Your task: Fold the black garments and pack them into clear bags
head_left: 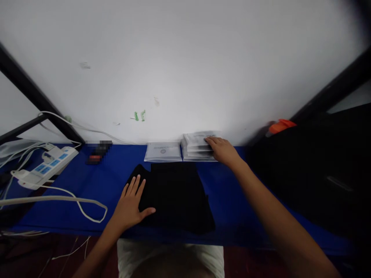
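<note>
A black folded garment (pixel 176 197) lies on the blue tabletop in front of me; its exact kind cannot be told. My left hand (pixel 131 204) rests flat on its left part, with the fingers spread. Farther back, by the wall, is a stack of pale frosted plastic bags (pixel 191 154) with dark print. My right hand (pixel 223 150) has its fingers on the right side of the top bag (pixel 197 139), which is slightly raised from the stack. The right thumb is hidden. Just left of the stack lies another frosted bag (pixel 163 151) with a round mark.
On the left sit a white power strip (pixel 48 168) with cables and a dark, partly pixelated object (pixel 98 152). A white cable (pixel 87 208) loops over the table. A large black bag-like item (pixel 313 166) and an orange object (pixel 281 126) occupy the right.
</note>
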`<act>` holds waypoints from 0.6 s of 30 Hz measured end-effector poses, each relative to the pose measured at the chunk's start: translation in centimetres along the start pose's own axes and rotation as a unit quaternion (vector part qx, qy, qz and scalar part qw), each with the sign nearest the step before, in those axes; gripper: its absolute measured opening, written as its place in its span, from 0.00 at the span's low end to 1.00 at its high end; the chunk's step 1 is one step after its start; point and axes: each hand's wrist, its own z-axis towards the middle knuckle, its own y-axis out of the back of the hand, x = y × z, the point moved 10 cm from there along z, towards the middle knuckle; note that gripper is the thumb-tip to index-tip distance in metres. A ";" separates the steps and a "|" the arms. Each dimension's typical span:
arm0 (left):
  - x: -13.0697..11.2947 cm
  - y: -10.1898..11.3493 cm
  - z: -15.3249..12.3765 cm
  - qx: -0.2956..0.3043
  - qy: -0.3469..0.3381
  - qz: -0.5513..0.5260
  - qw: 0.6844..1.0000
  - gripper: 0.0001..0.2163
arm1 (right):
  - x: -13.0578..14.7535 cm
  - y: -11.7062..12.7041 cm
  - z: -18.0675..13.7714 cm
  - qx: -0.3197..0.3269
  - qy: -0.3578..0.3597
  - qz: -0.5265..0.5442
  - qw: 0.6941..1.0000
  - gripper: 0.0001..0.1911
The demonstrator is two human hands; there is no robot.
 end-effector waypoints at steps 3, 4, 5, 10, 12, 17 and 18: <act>0.9 -0.8 -0.8 0.009 0.010 0.006 1.000 0.45 | -0.3 0.3 0.2 -0.023 -0.017 -0.018 0.999 0.29; 1.1 -0.9 -0.9 0.012 0.014 0.004 1.000 0.45 | -0.4 0.6 0.3 -0.027 -0.024 -0.020 0.999 0.28; 1.2 -0.9 -0.8 0.014 0.018 0.000 1.000 0.45 | -0.5 0.9 0.3 -0.029 -0.031 -0.021 0.999 0.26; 0.2 2.7 0.5 -0.076 0.048 -0.072 0.993 0.41 | 4.1 5.0 -0.5 -0.092 -0.012 -0.002 0.996 0.25; -1.4 5.4 0.9 -0.164 0.041 -0.107 0.980 0.38 | 8.8 6.5 -1.6 -0.114 0.032 0.030 0.993 0.25; -7.7 8.7 1.6 -0.262 -0.072 -0.102 0.957 0.10 | 19.5 5.5 -4.9 -0.041 0.118 0.105 0.987 0.18; -8.5 8.5 1.7 -0.249 -0.087 -0.106 0.959 0.06 | 20.5 5.0 -5.6 -0.025 0.130 0.116 0.984 0.17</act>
